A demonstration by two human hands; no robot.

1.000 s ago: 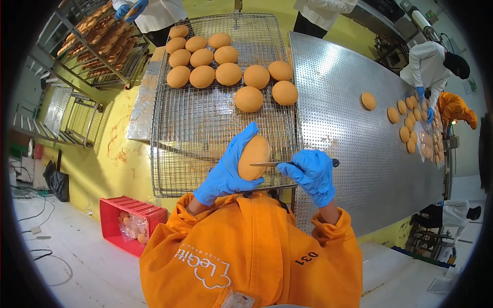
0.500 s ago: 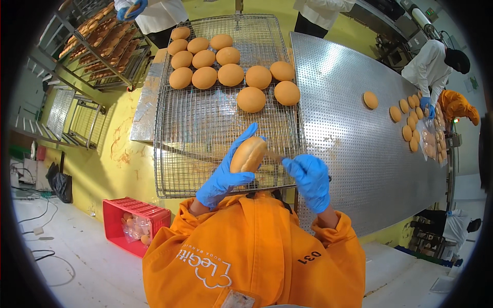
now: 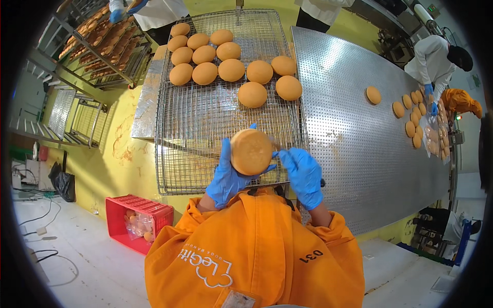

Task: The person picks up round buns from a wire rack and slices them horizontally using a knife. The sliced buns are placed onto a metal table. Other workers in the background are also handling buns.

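A round golden-brown bun (image 3: 251, 152) rests in my left hand (image 3: 226, 179), its flat face turned up. The blue-gloved fingers and thumb of that hand wrap round the bun's edge. To its right, my right hand (image 3: 303, 177), also gloved in blue, is closed round a slim tool whose dark handle end (image 3: 322, 183) sticks out below the palm. The tool's front part is thin and blurred beside the bun's right edge, so its kind is unclear. Both hands are above the near part of a wire rack (image 3: 205, 120). Several buns (image 3: 231, 70) sit on its far half.
A perforated metal table (image 3: 354, 149) adjoins the rack on the right, with several buns (image 3: 398, 109) and bagged buns at its far end. A co-worker (image 3: 434, 61) bends there. Two people stand beyond the rack. A red crate (image 3: 115, 226) with bagged buns lies at lower left; a rack trolley (image 3: 92, 56) stands upper left.
My left hand has turned the bun from its pale side to its flat face. My right hand has shifted slightly left and down, keeping the tool.
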